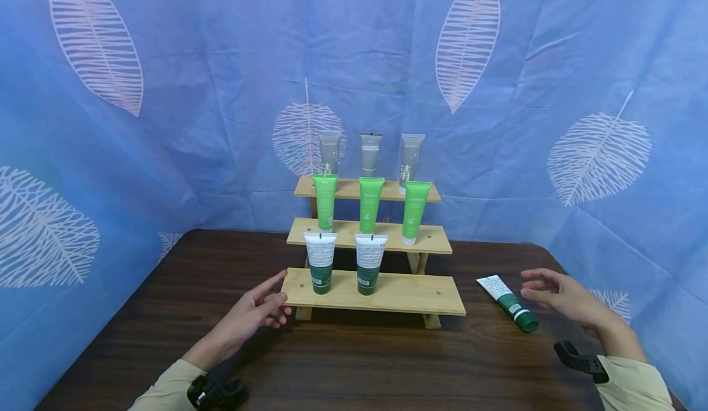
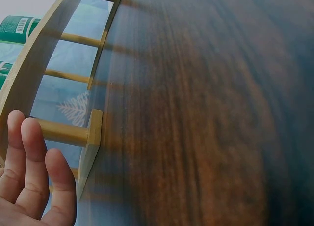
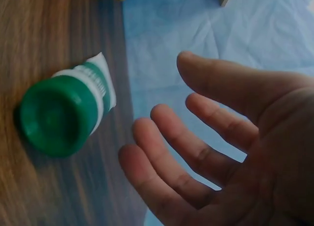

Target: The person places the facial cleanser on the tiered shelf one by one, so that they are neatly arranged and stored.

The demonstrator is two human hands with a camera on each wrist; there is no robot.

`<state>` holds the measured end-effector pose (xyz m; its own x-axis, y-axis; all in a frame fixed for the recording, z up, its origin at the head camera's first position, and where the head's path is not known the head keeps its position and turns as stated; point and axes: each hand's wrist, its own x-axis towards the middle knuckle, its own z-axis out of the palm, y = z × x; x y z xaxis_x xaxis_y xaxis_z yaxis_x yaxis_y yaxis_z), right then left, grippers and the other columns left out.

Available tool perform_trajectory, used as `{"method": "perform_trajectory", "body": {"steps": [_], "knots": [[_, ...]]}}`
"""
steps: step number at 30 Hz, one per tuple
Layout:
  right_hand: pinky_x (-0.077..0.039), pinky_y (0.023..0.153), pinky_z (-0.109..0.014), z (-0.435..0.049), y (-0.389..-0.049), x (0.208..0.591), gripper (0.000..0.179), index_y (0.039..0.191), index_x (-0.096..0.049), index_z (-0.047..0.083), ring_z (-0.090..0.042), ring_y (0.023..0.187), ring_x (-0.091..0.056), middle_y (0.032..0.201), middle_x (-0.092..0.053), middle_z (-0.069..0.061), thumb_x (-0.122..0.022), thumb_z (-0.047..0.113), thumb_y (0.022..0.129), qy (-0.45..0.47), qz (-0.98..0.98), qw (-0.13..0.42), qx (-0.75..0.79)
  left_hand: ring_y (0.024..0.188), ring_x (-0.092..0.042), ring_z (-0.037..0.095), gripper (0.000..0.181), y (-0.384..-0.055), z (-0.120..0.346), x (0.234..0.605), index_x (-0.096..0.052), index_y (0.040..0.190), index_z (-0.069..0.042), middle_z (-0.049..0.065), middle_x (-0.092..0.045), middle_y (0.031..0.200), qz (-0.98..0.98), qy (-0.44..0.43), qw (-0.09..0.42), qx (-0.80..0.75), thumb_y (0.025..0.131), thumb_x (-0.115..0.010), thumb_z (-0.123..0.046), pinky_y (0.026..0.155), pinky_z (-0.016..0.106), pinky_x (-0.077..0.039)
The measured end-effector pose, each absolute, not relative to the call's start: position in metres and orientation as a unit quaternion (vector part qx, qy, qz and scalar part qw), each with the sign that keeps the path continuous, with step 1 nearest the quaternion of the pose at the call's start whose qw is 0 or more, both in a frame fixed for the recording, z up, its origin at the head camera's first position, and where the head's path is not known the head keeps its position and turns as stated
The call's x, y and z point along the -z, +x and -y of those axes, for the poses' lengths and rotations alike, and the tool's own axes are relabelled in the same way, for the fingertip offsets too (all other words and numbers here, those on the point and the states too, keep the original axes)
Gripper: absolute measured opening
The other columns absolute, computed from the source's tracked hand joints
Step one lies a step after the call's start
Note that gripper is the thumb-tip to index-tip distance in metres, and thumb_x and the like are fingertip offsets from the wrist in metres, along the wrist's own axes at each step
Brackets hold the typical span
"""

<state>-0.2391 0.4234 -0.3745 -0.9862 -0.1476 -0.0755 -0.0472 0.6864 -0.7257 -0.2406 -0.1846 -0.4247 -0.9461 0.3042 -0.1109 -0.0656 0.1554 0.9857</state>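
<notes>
My left hand point(image 1: 251, 313) holds the left end of the bottom shelf on a three-tier wooden display stand point(image 1: 409, 294), thumb at the front corner and index finger along the end. In the left wrist view, its other fingers point(image 2: 34, 157) show beside the board's underside. To the right of the stand, a green-and-white squeeze tube point(image 1: 509, 303) lies on its side, green cap toward the front. Just right of it hovers my right hand point(image 1: 564, 297), fingers loosely bent and nothing in them; the right wrist view shows a gap between fingertips and tube.
Two green-and-white tubes point(image 1: 321, 263) stand on the bottom shelf's left and middle. Three bright green tubes point(image 1: 370, 205) stand on the middle shelf, three grey tubes point(image 1: 410, 159) on the top one. A blue leaf-patterned cloth point(image 1: 221, 122) hangs behind the dark wooden table point(image 1: 354, 368).
</notes>
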Motion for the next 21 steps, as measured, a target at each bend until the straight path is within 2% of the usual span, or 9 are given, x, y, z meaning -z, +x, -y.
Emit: {"method": "perform_trajectory", "body": {"steps": [3,12,21], "knots": [[-0.058,0.085,-0.045,-0.430,-0.241,0.380,0.061,0.147,-0.039,-0.010,-0.018,0.105,-0.068,0.130,-0.061,-0.029,-0.062,0.027,0.104,-0.049,-0.912,0.079,0.400,0.088,-0.065,0.021,0.072,-0.240,0.185,0.425,-0.021,0.164,-0.015,0.016,-0.069,0.105,-0.746,0.080,0.143,-0.645,0.105,-0.058,-0.036,0.082,0.034,-0.054],[-0.057,0.087,-0.047,-0.439,-0.246,0.395,0.062,0.149,-0.036,-0.011,-0.023,0.107,-0.066,0.130,-0.061,-0.027,-0.059,0.026,0.105,-0.059,-0.904,0.123,0.406,0.088,-0.065,0.021,0.072,-0.240,0.185,0.426,-0.020,0.165,-0.016,0.016,-0.069,0.105,-0.745,0.081,0.143,-0.646,0.106,-0.057,-0.036,0.081,0.034,-0.054],[-0.057,0.084,-0.047,-0.433,-0.249,0.398,0.063,0.150,-0.034,-0.012,-0.028,0.107,-0.067,0.129,-0.062,-0.028,-0.059,0.025,0.105,-0.061,-0.898,0.140,0.413,0.088,-0.065,0.021,0.073,-0.240,0.185,0.426,-0.020,0.165,-0.015,0.017,-0.069,0.105,-0.745,0.087,0.143,-0.646,0.105,-0.058,-0.036,0.081,0.034,-0.054]]}}
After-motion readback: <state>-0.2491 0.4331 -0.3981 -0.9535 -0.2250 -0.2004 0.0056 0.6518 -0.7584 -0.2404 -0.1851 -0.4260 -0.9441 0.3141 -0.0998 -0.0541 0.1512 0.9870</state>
